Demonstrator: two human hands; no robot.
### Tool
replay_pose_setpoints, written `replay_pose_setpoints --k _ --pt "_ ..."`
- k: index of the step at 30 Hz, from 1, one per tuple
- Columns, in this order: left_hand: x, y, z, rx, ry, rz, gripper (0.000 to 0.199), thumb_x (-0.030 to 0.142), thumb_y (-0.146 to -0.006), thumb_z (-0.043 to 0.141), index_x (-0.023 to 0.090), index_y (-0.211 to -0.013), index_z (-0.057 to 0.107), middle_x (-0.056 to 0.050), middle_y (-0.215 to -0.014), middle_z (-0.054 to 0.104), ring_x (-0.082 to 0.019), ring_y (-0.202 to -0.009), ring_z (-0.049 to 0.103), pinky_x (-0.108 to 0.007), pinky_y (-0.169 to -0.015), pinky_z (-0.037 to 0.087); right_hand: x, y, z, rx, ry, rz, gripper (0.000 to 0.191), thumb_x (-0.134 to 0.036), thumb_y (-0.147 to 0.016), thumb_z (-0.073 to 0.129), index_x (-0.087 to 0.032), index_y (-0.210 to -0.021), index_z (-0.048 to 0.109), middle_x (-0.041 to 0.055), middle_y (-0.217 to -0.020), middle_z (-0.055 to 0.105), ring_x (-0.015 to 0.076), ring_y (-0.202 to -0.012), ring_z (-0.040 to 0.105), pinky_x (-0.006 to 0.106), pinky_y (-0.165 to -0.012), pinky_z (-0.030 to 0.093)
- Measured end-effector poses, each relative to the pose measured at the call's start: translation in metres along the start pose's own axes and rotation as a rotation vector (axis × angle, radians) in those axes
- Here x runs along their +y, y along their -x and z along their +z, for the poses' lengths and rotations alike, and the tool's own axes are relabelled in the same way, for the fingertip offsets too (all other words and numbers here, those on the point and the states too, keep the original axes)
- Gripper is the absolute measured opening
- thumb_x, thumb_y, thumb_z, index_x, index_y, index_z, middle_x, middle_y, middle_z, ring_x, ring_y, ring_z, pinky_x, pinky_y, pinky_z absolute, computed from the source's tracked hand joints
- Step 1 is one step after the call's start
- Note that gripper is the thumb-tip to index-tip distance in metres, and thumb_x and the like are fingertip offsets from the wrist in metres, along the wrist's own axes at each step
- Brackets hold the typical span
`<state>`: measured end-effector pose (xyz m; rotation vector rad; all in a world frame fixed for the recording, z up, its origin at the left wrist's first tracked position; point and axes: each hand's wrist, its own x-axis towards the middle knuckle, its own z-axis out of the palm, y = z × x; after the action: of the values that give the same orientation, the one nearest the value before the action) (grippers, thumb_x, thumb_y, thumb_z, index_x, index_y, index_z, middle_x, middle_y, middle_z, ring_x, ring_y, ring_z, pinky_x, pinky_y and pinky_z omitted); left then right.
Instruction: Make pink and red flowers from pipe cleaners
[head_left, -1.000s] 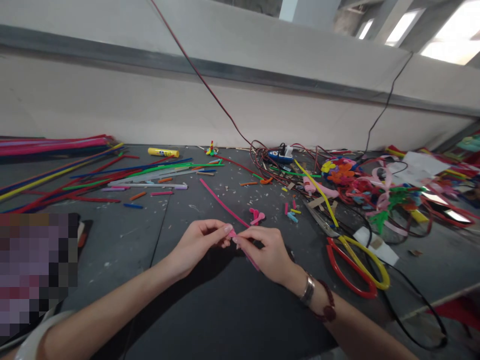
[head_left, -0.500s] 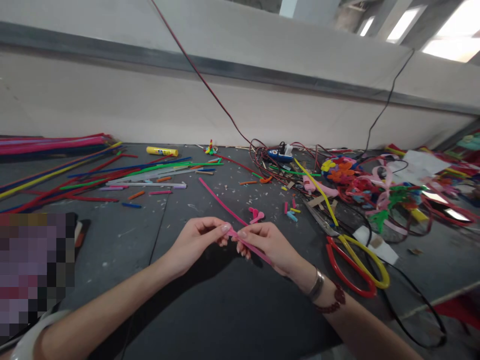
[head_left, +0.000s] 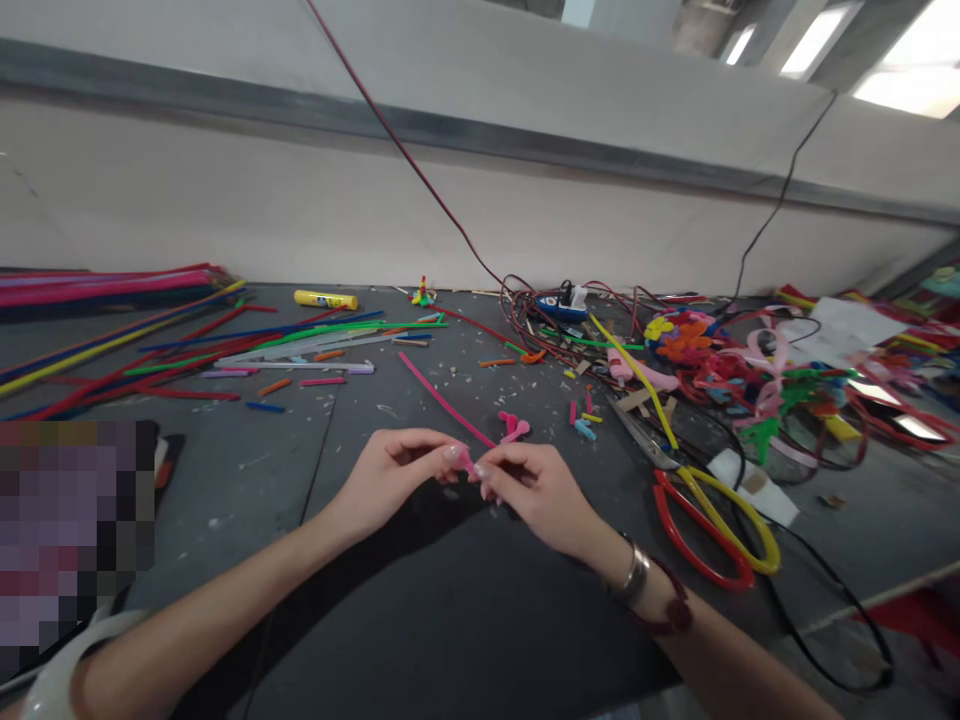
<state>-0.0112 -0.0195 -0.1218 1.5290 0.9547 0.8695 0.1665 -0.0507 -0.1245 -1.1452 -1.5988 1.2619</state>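
Note:
My left hand [head_left: 409, 465] pinches a pink pipe cleaner [head_left: 466, 461] between thumb and fingers, and my right hand [head_left: 529, 490] grips the same piece from the other side. Only a short, bent stretch of it shows between the fingertips; the rest is hidden. Just beyond, a longer magenta pipe cleaner [head_left: 446, 403] runs over the dark table towards my right fingers, and I cannot tell whether it joins the held one. A small pink looped pipe cleaner piece [head_left: 514, 428] lies behind my right hand.
Scissors [head_left: 709, 520] with red and yellow handles lie to the right. Beyond them are tangled cables [head_left: 517, 310] and a colourful pipe cleaner pile [head_left: 682, 340]. Loose stems [head_left: 225, 355] and a yellow glue stick [head_left: 325, 300] lie back left. A pixelated block [head_left: 71, 530] covers the left edge.
The straight pink tail that stuck out below my right hand no longer shows. My right fingers have shifted on the held piece, which now looks bent between the fingertips.

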Motion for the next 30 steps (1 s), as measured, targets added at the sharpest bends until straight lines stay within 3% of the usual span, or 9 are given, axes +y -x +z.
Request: replay_pose_setpoints --k 4,7,10,16,20,25,30 --pt "-0.001 -0.002 0.000 0.008 0.030 -0.082 0.020 0.031 -0.074 0.061 0.015 -0.062 0.066 0.000 -0.053 0.061 -0.011 -0.052 0.054 -0.020 -0.054 0.045 0.003 0.003 0.001 0.095 0.449 -0.361 0.018 -0.022 -0.084 0.046 -0.018 -0.077 0.062 0.0047 -0.073 0.061 0.0142 -0.070 0.054 0.026 -0.068 0.042" --pt "-0.003 -0.002 0.001 -0.028 0.101 -0.119 0.017 0.030 -0.073 0.062 0.015 -0.066 0.066 0.001 -0.056 0.062 -0.010 -0.052 0.055 -0.019 -0.053 0.045 0.006 0.003 0.001 0.080 0.558 -0.440 0.020 -0.021 -0.086 0.043 -0.017 -0.081 0.062 0.0058 -0.075 0.061 0.0147 -0.073 0.054 0.027 -0.071 0.042" --pt "-0.006 -0.003 0.001 -0.020 0.167 -0.140 0.014 0.028 -0.071 0.064 0.016 -0.078 0.067 0.000 -0.061 0.063 -0.010 -0.053 0.055 -0.021 -0.055 0.046 0.009 0.001 0.001 0.074 0.575 -0.432 0.020 -0.022 -0.086 0.043 -0.018 -0.082 0.062 0.0058 -0.076 0.062 0.0150 -0.073 0.055 0.027 -0.071 0.043" --pt "-0.005 -0.003 0.002 -0.045 0.354 -0.196 0.010 0.024 -0.071 0.065 0.014 -0.069 0.063 0.001 -0.062 0.060 -0.008 -0.056 0.051 -0.019 -0.056 0.042 0.010 0.000 0.002 0.096 0.513 -0.413 0.017 -0.024 -0.084 0.049 -0.020 -0.090 0.065 0.0053 -0.084 0.066 0.0157 -0.077 0.059 0.028 -0.074 0.045" --pt "-0.003 -0.003 0.002 -0.106 0.478 -0.232 0.009 0.022 -0.073 0.064 0.014 -0.071 0.061 0.002 -0.063 0.059 -0.007 -0.057 0.051 -0.017 -0.057 0.042 0.010 0.000 0.005 0.158 0.432 -0.341 0.014 -0.025 -0.081 0.055 -0.021 -0.086 0.067 0.0034 -0.081 0.069 0.0151 -0.072 0.062 0.026 -0.070 0.046" --pt "-0.006 -0.002 0.001 -0.120 0.466 -0.165 0.009 0.021 -0.076 0.063 0.013 -0.074 0.058 0.001 -0.066 0.060 -0.006 -0.059 0.052 -0.017 -0.059 0.042 0.008 0.002 0.009 0.165 0.340 -0.260 0.013 -0.024 -0.079 0.056 -0.019 -0.080 0.068 0.0026 -0.075 0.070 0.0136 -0.064 0.061 0.024 -0.062 0.045" --pt "-0.008 -0.002 -0.001 -0.111 0.313 -0.065 0.008 0.019 -0.077 0.061 0.013 -0.074 0.056 0.001 -0.064 0.060 -0.007 -0.060 0.054 -0.017 -0.059 0.042 0.005 0.002 0.011 0.135 0.198 -0.183 0.015 -0.024 -0.079 0.055 -0.017 -0.074 0.067 0.0024 -0.070 0.067 0.0121 -0.063 0.058 0.023 -0.063 0.043"
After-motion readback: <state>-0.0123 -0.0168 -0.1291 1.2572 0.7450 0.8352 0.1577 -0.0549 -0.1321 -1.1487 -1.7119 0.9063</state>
